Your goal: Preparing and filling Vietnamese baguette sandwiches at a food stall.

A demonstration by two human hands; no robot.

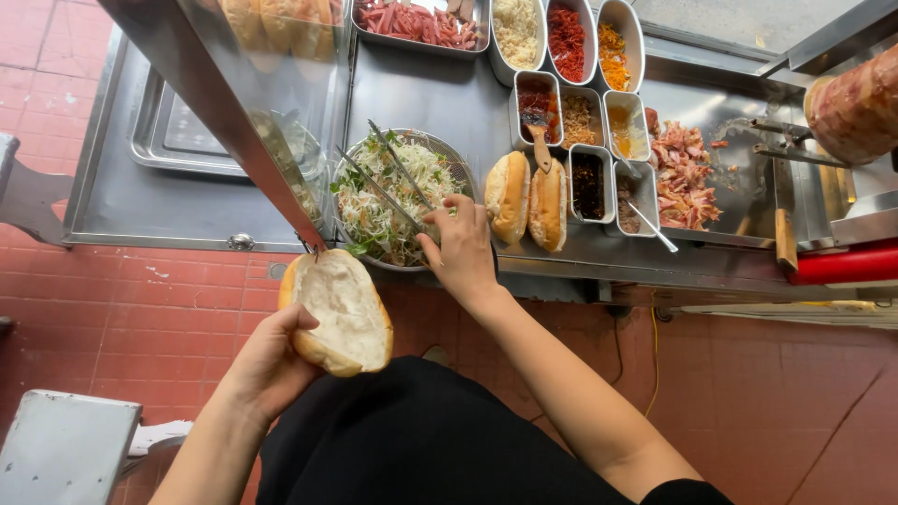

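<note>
My left hand holds a split-open bread roll, its white crumb facing up, just below the cart's edge. My right hand grips the handle end of metal tongs that lie across a round metal bowl of shredded salad. The tongs' tips point up and left over the greens. Two more bread rolls rest on the counter just right of the bowl.
Small steel tubs of fillings and sauces stand right of the bowl, with chopped meat on a tray and a meat spit at far right. A slanted glass pane with metal frame rises left of the bowl. Red tile floor below.
</note>
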